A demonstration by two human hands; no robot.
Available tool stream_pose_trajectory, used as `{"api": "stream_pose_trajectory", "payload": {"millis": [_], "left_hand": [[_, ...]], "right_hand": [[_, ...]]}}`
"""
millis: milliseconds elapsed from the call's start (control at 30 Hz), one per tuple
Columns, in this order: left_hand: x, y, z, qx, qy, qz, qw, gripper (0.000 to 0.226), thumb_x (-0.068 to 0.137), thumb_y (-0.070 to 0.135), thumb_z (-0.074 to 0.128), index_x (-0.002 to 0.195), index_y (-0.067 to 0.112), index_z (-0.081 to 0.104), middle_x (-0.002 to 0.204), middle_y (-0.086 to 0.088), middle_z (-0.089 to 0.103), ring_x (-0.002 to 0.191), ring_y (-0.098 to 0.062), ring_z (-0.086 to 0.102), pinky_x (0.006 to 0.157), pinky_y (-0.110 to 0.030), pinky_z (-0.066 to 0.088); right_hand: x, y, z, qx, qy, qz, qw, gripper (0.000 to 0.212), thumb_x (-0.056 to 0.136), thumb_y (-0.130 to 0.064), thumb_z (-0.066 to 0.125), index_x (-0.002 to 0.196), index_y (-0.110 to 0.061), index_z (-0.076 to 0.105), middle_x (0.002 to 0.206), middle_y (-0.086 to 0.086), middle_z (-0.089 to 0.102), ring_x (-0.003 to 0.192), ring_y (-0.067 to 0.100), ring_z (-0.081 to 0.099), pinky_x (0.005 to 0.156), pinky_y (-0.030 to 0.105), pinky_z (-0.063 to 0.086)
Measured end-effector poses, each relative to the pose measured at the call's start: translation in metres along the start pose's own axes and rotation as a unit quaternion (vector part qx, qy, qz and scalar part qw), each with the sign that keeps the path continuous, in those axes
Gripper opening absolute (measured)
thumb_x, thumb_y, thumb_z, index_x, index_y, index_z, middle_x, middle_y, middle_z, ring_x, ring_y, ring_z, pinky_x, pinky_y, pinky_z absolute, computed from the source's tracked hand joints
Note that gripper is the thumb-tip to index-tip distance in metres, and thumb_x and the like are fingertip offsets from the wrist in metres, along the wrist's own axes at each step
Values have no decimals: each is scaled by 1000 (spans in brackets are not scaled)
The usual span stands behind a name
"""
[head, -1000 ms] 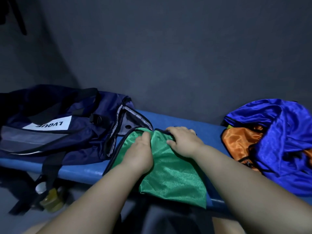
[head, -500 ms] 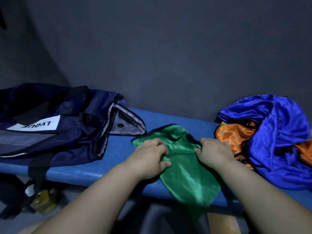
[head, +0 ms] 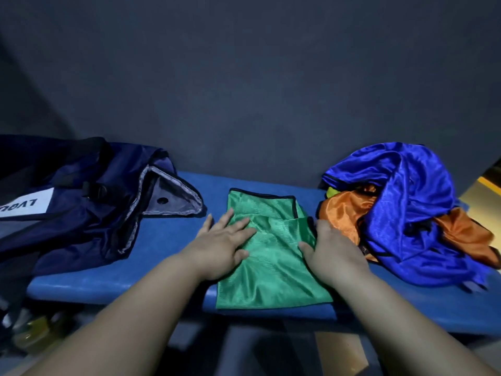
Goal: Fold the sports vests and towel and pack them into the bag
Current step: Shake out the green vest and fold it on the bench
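the green vest point(head: 273, 267) lies flat in the middle of the blue bench point(head: 113, 280), already folded at least one time, with its black-trimmed edge on the far side and its near edge reaching the near rim of the bench. the left hand point(head: 225, 246) rests on the left part of the vest with fingers straight and spread, pressing the cloth down. the right hand point(head: 334, 256) lies on the right edge, also flat and relaxed; no finger is curled around anything.

the navy bag point(head: 81, 213) is on the left of the bench, its mouth turned toward the vest. on the right, a blue vest point(head: 406, 218) and an orange vest point(head: 343, 213) lie in one loose pile, touching each other. i cannot tell where the towel is.

the green cloth looks thin, shiny and very light, so i judge it soft and slippery: the layers may slide apart on the smooth bench. for the next fold or for lifting, it seems best to pinch both layers together at the corners of the near edge, not only the top layer, and to keep one palm on the fold.
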State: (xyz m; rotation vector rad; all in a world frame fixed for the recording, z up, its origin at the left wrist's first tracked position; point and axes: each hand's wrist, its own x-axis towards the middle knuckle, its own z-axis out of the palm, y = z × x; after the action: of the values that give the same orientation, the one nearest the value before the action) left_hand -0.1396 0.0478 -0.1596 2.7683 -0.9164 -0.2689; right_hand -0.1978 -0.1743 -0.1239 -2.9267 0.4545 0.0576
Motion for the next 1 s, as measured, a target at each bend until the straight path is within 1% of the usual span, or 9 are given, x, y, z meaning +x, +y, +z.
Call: {"api": "stream_pose_trajectory", "payload": {"millis": [167, 267, 333, 433, 567, 667, 800, 900, 1000], "left_hand": [[1, -3, -10, -22, 54, 36, 998, 62, 97, 9, 41, 151, 37, 25, 162, 14, 6, 148, -10, -13, 119, -36, -13], [-1, 9, -2, -46, 24, 39, 998, 52, 103, 40, 35, 153, 37, 19, 162, 14, 2, 148, -9, -13, 117, -33, -12], [-3, 18, 8, -8, -26, 31, 999, 71, 91, 67, 20, 154, 38, 6, 161, 16, -9, 146, -9, -20, 116, -34, -15], [-2, 18, 16, 47, -46, 29, 997, 93, 69, 77, -3, 153, 38, -7, 153, 19, -22, 137, -7, -30, 112, -34, -21], [1, 18, 14, 50, -57, 32, 997, 98, 62, 80, -7, 152, 39, -11, 148, 20, -28, 137, -9, -32, 110, -34, -22], [3, 21, 12, 39, -65, 21, 997, 100, 63, 84, -3, 153, 39, -6, 154, 19, -22, 139, -8, -29, 113, -35, -19], [9, 20, 6, 7, 19, 11, 1000, 107, 61, 92, -7, 153, 39, 6, 161, 16, -10, 146, -9, -20, 117, -38, -15], [12, 16, 6, 5, 46, -11, 999, 119, 51, 92, -22, 154, 37, 6, 161, 16, -9, 147, -11, -19, 118, -42, -14], [13, 14, 8, 14, 34, -45, 998, 93, 74, 84, -3, 154, 36, 2, 161, 13, -12, 147, -15, -20, 118, -44, -14]], "right_hand": [[-4, 12, 8, -37, 14, -117, 992, 62, 99, -52, 37, 153, -32, 14, 159, -2, 13, 146, 20, 7, 115, 42, 18], [-3, 19, 12, -41, -64, -119, 990, 70, 96, -63, 32, 155, -32, 10, 163, -6, -6, 149, 16, -6, 118, 44, 7], [0, 23, 11, -58, -105, -88, 989, 76, 93, -69, 29, 156, -33, 4, 163, -5, -9, 149, 18, -7, 118, 46, 6], [7, 26, 7, -98, -126, -47, 986, 82, 88, -77, 25, 154, -39, -2, 164, -2, -4, 150, 23, -3, 117, 49, 8], [10, 32, -2, -111, -138, -28, 984, 80, 86, -79, 24, 154, -42, 0, 164, -1, 1, 149, 26, 3, 116, 50, 13], [11, 31, -11, -60, -71, -31, 995, 70, 90, -70, 37, 151, -36, 28, 159, 1, 22, 145, 27, 18, 112, 47, 25], [34, 18, -23, 44, 110, -71, 990, 32, 93, -45, 55, 112, -23, 68, 122, 6, 59, 119, 29, 49, 96, 37, 42], [57, 1, -25, 5, 75, -60, 995, 30, 94, -42, 54, 102, -18, 70, 113, 8, 65, 110, 30, 56, 86, 32, 44], [79, -15, -17, -55, 23, -27, 998, 41, 94, -49, 51, 104, -12, 66, 115, 9, 65, 109, 31, 58, 77, 31, 42]]}}
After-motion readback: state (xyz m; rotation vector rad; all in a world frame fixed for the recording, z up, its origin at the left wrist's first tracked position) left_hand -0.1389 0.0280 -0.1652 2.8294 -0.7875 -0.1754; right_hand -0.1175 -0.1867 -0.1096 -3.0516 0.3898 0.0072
